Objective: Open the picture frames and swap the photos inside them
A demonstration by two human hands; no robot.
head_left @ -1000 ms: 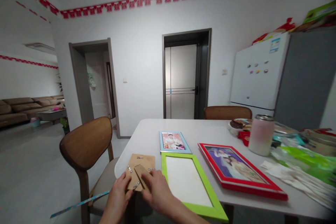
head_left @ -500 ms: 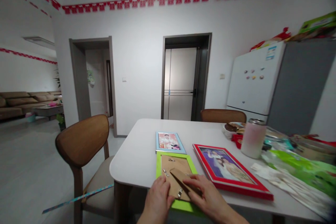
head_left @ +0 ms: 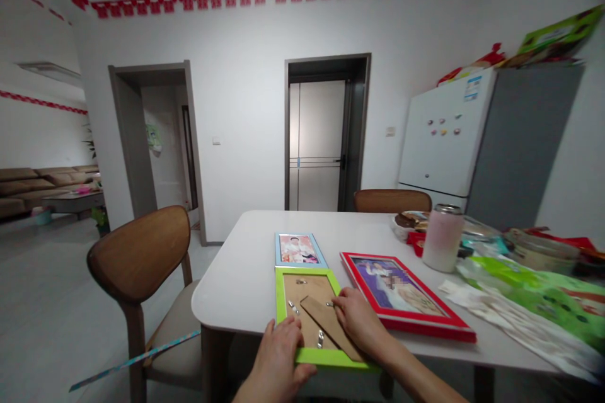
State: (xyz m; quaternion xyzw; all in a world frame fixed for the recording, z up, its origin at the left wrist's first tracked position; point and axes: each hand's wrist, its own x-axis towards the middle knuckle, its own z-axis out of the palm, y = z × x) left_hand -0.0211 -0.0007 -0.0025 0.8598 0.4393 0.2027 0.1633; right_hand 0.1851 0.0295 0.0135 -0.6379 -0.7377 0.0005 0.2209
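Observation:
A green picture frame lies face down at the table's near edge, its brown backing board facing up. Small metal clips sit around the board. A brown stand leg slants across it, lying nearly flat. My left hand grips the frame's near left corner, fingers on top and thumb at the front edge. Closed fingers of my right hand press at the clip on the right side. Beyond is a light blue frame with a photo; to the right lies a red frame with a photo.
A pink and white tumbler stands on the white table. White gloves, a green plastic package and bowls crowd the right side. One wooden chair is at the left, another behind the table.
The stand leg, raised in my right fingers before, now lies lower against the board. My right hand has moved off it to the right-hand clip. My left hand has shifted toward the near left corner.

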